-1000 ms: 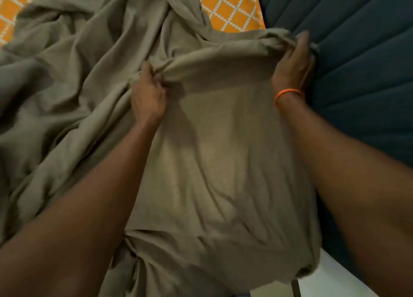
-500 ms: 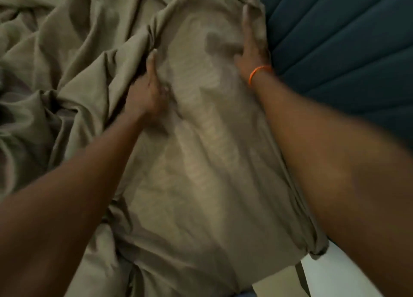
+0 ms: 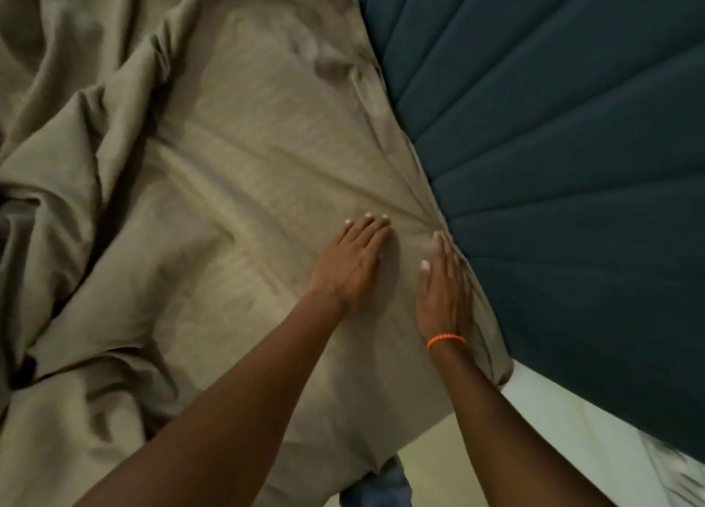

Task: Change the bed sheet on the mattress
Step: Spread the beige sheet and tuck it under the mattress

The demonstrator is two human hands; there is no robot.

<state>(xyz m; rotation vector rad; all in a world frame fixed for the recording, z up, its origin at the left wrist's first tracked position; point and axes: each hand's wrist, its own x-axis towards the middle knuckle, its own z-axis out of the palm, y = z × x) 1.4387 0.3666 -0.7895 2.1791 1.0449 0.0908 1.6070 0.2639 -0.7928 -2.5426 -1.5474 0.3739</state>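
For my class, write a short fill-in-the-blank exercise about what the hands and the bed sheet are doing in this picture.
1. Both hands lie flat on the olive bed sheet with fingers ____.
2. The orange bracelet is on the ____ wrist.
3. The right hand presses the sheet's edge beside the dark ____ padded headboard.
4. To the left of the left hand, the sheet lies ____.

Missing words: straight; right; blue; crumpled

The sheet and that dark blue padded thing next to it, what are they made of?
The sheet looks like thin woven cloth, maybe cotton: matte olive, crumpling into soft folds. The dark blue padded panel looks like upholstery fabric over padding: matte, with stitched channels puffing between seams.
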